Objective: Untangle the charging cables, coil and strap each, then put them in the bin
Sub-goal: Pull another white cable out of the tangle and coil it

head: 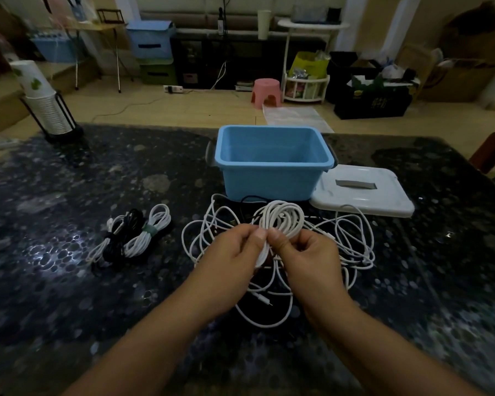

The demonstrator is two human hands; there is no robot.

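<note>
left hand [235,252] | right hand [306,255] | both pinch white coil [280,218], thumbs up

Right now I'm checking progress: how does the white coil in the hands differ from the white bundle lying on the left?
The coil is held up between the left hand and right hand; the bundle rests on the table. The bundle wears a green strap; no strap shows on the coil. The coil is round, the bundle long and pinched at its middle. Both are white and outside the blue bin.
</note>
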